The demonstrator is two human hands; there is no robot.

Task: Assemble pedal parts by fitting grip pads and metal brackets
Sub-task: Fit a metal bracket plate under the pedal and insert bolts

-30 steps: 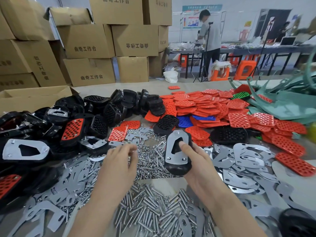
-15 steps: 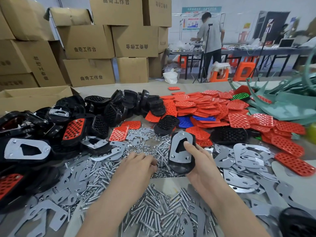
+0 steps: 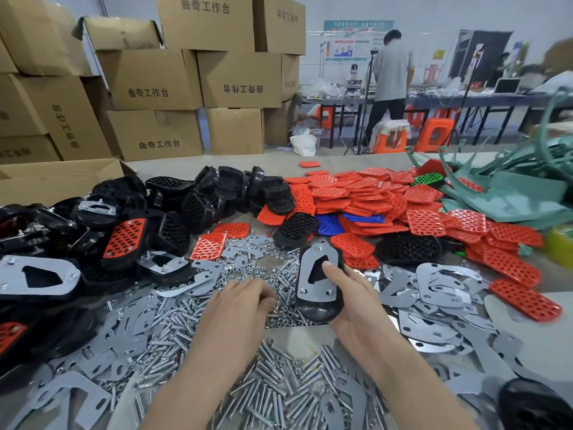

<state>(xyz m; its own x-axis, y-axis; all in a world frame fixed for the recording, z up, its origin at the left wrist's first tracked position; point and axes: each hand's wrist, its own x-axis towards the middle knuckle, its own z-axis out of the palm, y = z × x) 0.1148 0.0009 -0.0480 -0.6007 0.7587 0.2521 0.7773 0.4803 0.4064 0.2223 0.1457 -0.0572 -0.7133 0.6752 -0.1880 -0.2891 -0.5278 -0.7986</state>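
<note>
My right hand (image 3: 350,297) grips a black pedal body (image 3: 319,307) with a grey metal bracket (image 3: 313,276) laid on top, thumb pressing near the bracket's cut-out. My left hand (image 3: 238,301) reaches palm-down into the pile of small nuts (image 3: 248,268), fingertips curled among them; what they pinch is hidden. Bolts (image 3: 273,395) lie heaped in front of me. Loose grey brackets (image 3: 440,283) spread to the right, red grip pads (image 3: 372,193) beyond.
Assembled and bare black pedals (image 3: 124,218) pile up at the left. Green frames (image 3: 511,187) lie at the far right. Cardboard boxes (image 3: 155,79) are stacked behind the table. A person (image 3: 390,85) stands at a far bench.
My left hand has moved right and forward into the nuts, close beside the pedal. My right hand has kept its hold on the pedal and bracket, shifting slightly.
</note>
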